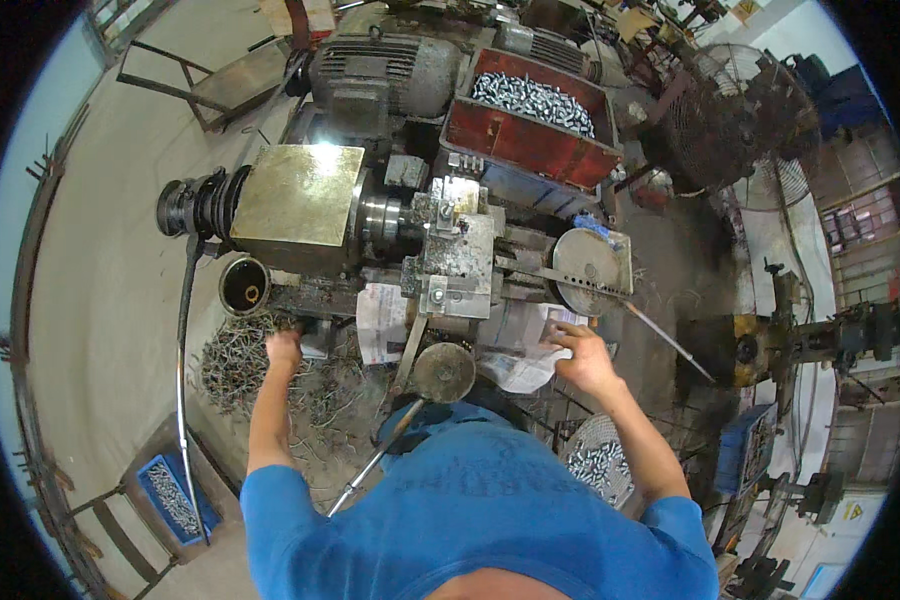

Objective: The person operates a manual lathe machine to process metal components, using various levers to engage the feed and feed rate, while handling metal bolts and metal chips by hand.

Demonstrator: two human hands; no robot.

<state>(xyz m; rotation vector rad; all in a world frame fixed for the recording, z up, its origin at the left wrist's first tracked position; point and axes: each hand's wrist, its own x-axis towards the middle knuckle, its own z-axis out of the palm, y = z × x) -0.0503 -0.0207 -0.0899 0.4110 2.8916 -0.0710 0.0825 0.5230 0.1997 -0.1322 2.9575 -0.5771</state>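
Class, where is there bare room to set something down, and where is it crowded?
Free: the pale floor between the low bench, shavings heap and blue tray; the gold cover, right of the black pulley. Crowded: beside the left hand, where that heap lies; the red bin, filled with metal pieces.

- machine (460,262): grimy grey metal, standing across the middle; a squarish, shiny, brass-coloured cover (300,195) lies flat over its left part.
- white sheet (518,370): thin and crumpled, spread below the right part of the machine, its lower edge curved.
- metal shavings (232,362): a dark, tangled heap of thin curls, lying loose below the machine's left part.
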